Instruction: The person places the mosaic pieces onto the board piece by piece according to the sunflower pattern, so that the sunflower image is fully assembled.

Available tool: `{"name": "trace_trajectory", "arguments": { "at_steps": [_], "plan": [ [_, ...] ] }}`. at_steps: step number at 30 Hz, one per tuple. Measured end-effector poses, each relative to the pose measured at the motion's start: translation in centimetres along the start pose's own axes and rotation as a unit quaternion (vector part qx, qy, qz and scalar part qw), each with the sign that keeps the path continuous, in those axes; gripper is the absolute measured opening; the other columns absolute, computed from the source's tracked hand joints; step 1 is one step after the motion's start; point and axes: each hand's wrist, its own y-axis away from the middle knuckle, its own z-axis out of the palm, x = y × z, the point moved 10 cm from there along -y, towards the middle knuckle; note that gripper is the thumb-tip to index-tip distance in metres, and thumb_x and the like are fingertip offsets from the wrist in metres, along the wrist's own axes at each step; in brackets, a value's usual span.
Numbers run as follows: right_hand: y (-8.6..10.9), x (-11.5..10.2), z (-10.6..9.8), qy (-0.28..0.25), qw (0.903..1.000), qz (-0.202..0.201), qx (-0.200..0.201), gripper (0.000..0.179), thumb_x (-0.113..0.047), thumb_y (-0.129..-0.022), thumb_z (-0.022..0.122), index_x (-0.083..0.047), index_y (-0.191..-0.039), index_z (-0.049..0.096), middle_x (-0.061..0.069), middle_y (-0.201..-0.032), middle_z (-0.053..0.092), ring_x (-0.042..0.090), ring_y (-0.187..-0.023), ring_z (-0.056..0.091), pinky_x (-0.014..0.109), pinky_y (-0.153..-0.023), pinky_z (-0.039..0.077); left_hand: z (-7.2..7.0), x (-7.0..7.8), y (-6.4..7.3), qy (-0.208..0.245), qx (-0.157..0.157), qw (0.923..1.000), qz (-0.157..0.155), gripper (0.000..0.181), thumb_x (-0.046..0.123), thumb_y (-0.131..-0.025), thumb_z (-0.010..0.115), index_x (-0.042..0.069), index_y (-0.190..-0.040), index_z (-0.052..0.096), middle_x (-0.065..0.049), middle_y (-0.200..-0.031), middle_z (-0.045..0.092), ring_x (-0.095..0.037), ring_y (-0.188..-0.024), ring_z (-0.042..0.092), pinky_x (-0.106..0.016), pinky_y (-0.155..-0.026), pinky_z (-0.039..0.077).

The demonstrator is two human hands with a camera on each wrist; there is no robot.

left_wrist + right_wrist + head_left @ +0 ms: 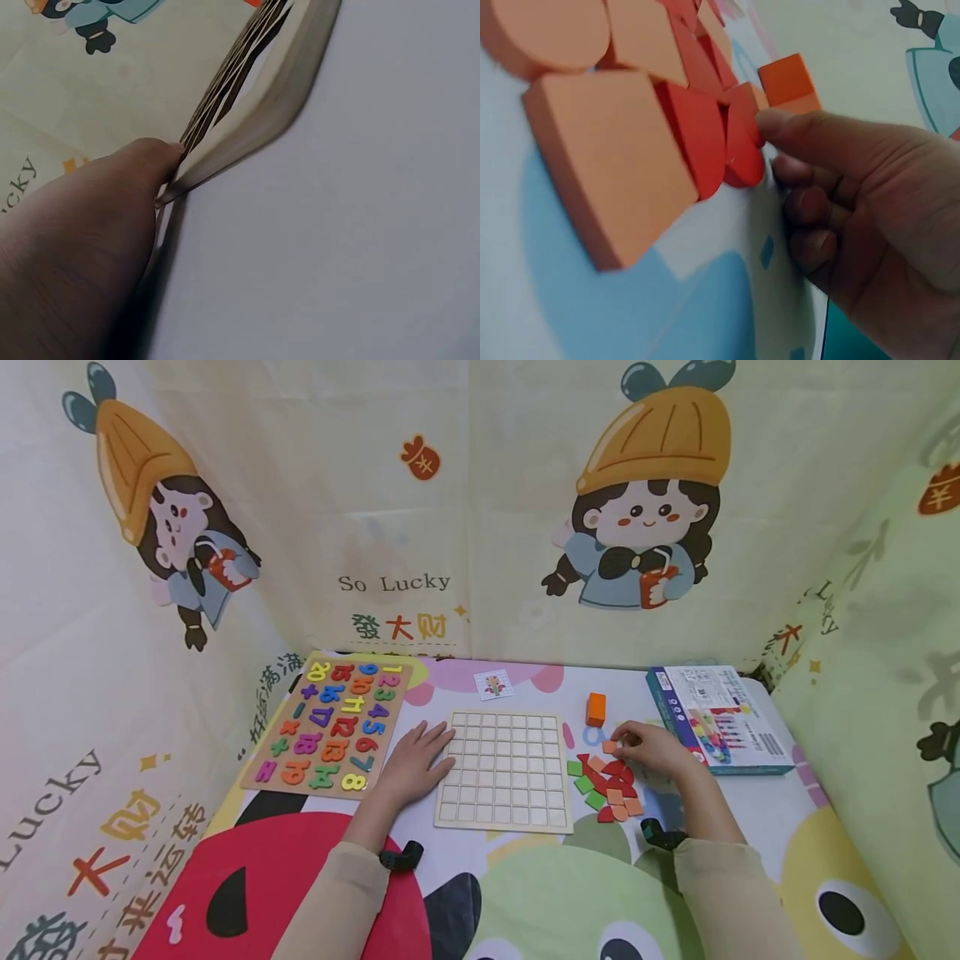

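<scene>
- Between nine and ten o'clock from the pale grid board (513,774), a number board (347,764) lies on the surface (459,852), coloured numerals facing up.
- Your left hand (416,764) rests at the grid board's nine o'clock edge, fingers extended and spread, gripping nothing, apparently steadying it.
- A small picture card (493,685) lies just past the grid's twelve o'clock edge.
- At three o'clock, red pieces (628,775), green pieces (583,785) and orange ones lie loosely heaped; an orange block (596,710) sits at two o'clock.
- Your right hand (660,750) appears to pinch an orange tile (610,747) at the heap's twelve o'clock side, near the block. The step in hand looks like picking out a single tile; the next move seems to call for a firm pinch and a lift clear of the neighbouring pieces.
- Farther right, toward half past two, lies a printed box (720,718).
</scene>
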Motion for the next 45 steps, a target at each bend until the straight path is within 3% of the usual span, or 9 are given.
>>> {"name": "trace_trajectory", "arguments": {
  "at_steps": [11,15,22,30,34,38,45],
  "plan": [
    [-0.3,-1.0,-0.2,0.025,0.9991,-0.031,0.011,0.038,-0.039,-0.092,0.069,-0.017,-0.121,0.062,0.005,-0.094,0.06,0.021,-0.093,0.054,0.027,-0.077,0.05,0.2,-0.2,0.1,0.002,0.001,1.0,-0.001,0.063,0.055,-0.098,0.047,0.032,-0.155,0.033,0.007,-0.163,0.028,-0.028,-0.155,0.014,-0.051,-0.125,0.015],
    [-0.1,-2.9,-0.3,0.037,0.9977,-0.053,0.021,0.036,-0.037,-0.092,0.068,-0.017,-0.122,0.063,0.004,-0.094,0.06,0.021,-0.092,0.055,0.027,-0.074,0.052,0.4,-0.3,0.0,-0.003,-0.001,1.0,0.001,0.063,0.056,-0.099,0.046,0.032,-0.155,0.032,0.007,-0.164,0.027,-0.028,-0.155,0.013,-0.051,-0.126,0.014],
    [-0.3,-8.3,0.3,0.05,0.9932,-0.098,0.038,0.028,-0.029,-0.092,0.07,-0.016,-0.117,0.065,0.004,-0.094,0.061,0.021,-0.091,0.055,0.027,-0.071,0.053,0.4,-0.3,0.0,0.002,-0.006,1.0,-0.003,0.063,0.057,-0.098,0.045,0.033,-0.155,0.031,0.009,-0.164,0.026,-0.026,-0.155,0.011,-0.05,-0.126,0.013],
    [-2.0,-13.3,2.9,0.042,0.9918,-0.118,0.026,0.028,-0.032,-0.094,0.068,-0.016,-0.117,0.066,0.003,-0.09,0.061,0.019,-0.082,0.056,0.027,-0.064,0.052,0.1,-0.2,0.2,0.012,-0.006,0.9999,-0.002,0.063,0.056,-0.099,0.046,0.032,-0.155,0.032,0.009,-0.164,0.026,-0.026,-0.155,0.012,-0.05,-0.126,0.013],
    [-3.1,-15.0,4.3,0.051,0.988,-0.143,0.029,0.026,-0.03,-0.093,0.068,-0.015,-0.114,0.067,0.002,-0.091,0.062,0.018,-0.083,0.055,0.026,-0.067,0.05,0.1,0.0,0.3,0.015,-0.012,0.9998,-0.002,0.063,0.056,-0.099,0.046,0.033,-0.155,0.032,0.009,-0.164,0.025,-0.026,-0.155,0.012,-0.05,-0.126,0.013],
    [-4.1,-16.2,5.5,0.055,0.9838,-0.167,0.035,0.024,-0.029,-0.093,0.068,-0.014,-0.112,0.068,0.0,-0.09,0.063,0.018,-0.085,0.054,0.029,-0.075,0.048,0.2,0.0,0.3,0.013,-0.012,0.9998,-0.002,0.063,0.057,-0.099,0.045,0.033,-0.155,0.031,0.009,-0.164,0.025,-0.026,-0.155,0.011,-0.05,-0.126,0.013],
    [-5.6,-16.9,7.9,0.043,0.9854,-0.163,0.021,0.024,-0.034,-0.093,0.069,-0.017,-0.11,0.068,-0.001,-0.091,0.064,0.017,-0.085,0.055,0.029,-0.077,0.049,0.0,-0.1,0.3,0.008,-0.005,0.9999,-0.004,0.064,0.056,-0.098,0.046,0.034,-0.155,0.03,0.009,-0.164,0.026,-0.026,-0.155,0.012,-0.049,-0.126,0.014]
  ]
}}
